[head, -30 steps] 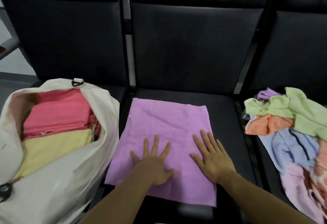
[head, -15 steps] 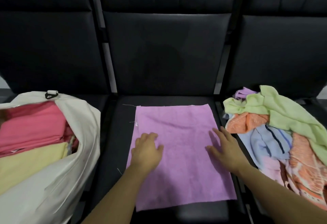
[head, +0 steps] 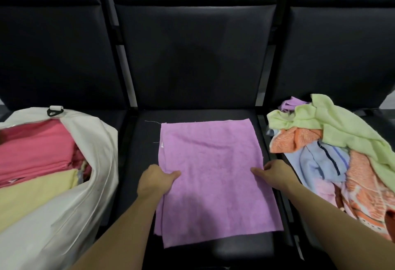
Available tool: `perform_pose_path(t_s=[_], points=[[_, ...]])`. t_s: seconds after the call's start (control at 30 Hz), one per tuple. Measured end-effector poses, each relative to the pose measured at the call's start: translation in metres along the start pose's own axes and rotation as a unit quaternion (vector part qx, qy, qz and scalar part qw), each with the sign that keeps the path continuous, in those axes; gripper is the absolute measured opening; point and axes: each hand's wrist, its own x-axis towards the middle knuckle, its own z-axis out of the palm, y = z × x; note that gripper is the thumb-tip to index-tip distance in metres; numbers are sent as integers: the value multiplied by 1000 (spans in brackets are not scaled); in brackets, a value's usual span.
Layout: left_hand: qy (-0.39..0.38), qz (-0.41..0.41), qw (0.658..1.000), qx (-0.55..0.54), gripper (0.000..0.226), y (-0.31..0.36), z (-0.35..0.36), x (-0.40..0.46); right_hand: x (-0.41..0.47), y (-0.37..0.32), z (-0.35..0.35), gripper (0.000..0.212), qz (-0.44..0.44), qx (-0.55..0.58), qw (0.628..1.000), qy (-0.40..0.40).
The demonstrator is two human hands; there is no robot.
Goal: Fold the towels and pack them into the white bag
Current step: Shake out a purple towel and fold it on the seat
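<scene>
A purple towel [head: 211,169] lies flat, folded in layers, on the middle black seat [head: 141,148]. My left hand [head: 156,181] grips its left edge about halfway down, thumb on top and fingers tucked under the cloth. At the opposite edge my right hand [head: 275,173] pinches the towel the same way. The white bag [head: 70,203] sits open on the left seat, holding a folded pink towel [head: 36,148] and a folded yellow towel [head: 32,195].
A loose heap of towels fills the right seat: a light green towel [head: 342,124] on top, an orange towel [head: 295,139], a blue striped towel [head: 320,165] and an orange patterned towel [head: 367,193]. Dark seat backs [head: 196,56] rise behind.
Both hands lay flat and spread on the purple towel a second ago. They slid outward to its side edges and now grip them. The view shifted to the right.
</scene>
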Motion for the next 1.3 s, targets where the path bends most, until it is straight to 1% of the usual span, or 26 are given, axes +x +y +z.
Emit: perform_pose_path(t_s=[0.03, 0.1, 0.13, 0.2, 0.27, 0.33, 0.37, 0.43, 0.5, 0.57, 0.63, 0.7, 0.73, 0.8, 0.87, 0.9, 0.97, 1.0, 1.03, 1.1, 1.13, 1.17, 1.2, 1.23, 1.27, 1.3], points=[[-12, 14, 1000, -18, 45, 0, 1, 2, -1, -2, 0, 55, -1, -9, 1000, -4], [-37, 39, 997, -64, 51, 2, 3, 3, -2, -3, -3, 51, -4, 9, 1000, -4], [-35, 39, 994, -93, 55, 1, 4, 5, -2, -3, -5, 49, -5, 37, 999, -5], [-29, 26, 986, -161, 52, -1, 4, 7, -4, -4, -11, 46, -2, 120, 993, -6], [-12, 19, 971, -237, 46, 0, -1, 4, -9, -7, -20, 45, -17, 185, 983, 4], [24, 25, 956, -293, 46, 5, -8, -1, -13, -10, -29, 46, -55, 225, 972, 39], [45, 39, 948, -312, 40, 9, -15, -6, -15, -11, -32, 45, -69, 247, 965, 59], [79, 81, 921, -373, 24, 20, -28, -23, -21, -16, -40, 36, -91, 310, 944, 70], [79, 120, 880, -452, 13, 27, -38, -37, -29, -22, -47, 29, -124, 382, 913, 73], [82, 155, 854, -490, 5, 31, -45, -48, -37, -28, -50, 29, -152, 415, 890, 110], [114, 193, 846, -484, 12, 34, -50, -55, -43, -36, -53, 23, -162, 422, 879, 154], [149, 231, 851, -448, 6, 36, -57, -62, -46, -41, -54, 12, -170, 423, 873, 175], [161, 251, 858, -418, 6, 36, -59, -64, -47, -43, -55, 11, -175, 411, 877, 177], [192, 266, 871, -365, 12, 34, -60, -66, -47, -44, -54, 23, -187, 375, 890, 180], [221, 253, 883, -328, 13, 30, -58, -63, -49, -45, -51, 34, -185, 342, 901, 191], [223, 239, 890, -319, 13, 29, -57, -60, -49, -46, -49, 35, -180, 330, 907, 187], [183, 200, 916, -297, 9, 23, -51, -47, -46, -44, -41, 32, -174, 320, 918, 157], [149, 178, 934, -272, 12, 17, -47, -39, -42, -40, -34, 32, -170, 314, 924, 141], [112, 151, 953, -238, 24, 11, -42, -30, -35, -32, -25, 35, -156, 303, 931, 128], [48, 80, 988, -126, 53, -2, -34, -19, -22, -15, -10, 44, -115, 260, 953, 107], [31, 43, 996, -65, 62, -8, -30, -18, -19, -8, -6, 48, -99, 218, 965, 102], [31, 21, 999, -10, 65, -11, -26, -18, -17, -4, -1, 50, -92, 175, 975, 99], [45, 23, 998, 28, 64, -12, -22, -20, -19, -3, 1, 51, -95, 136, 982, 95], [61, 47, 996, 46, 61, -9, -21, -24, -20, -4, 3, 49, -119, 109, 982, 95], [69, 85, 993, 39, 53, -4, -19, -29, -23, -8, 4, 45, -163, 84, 978, 96], [54, 127, 990, 12, 42, 3, -18, -33, -25, -13, 7, 39, -216, 58, 970, 92]])
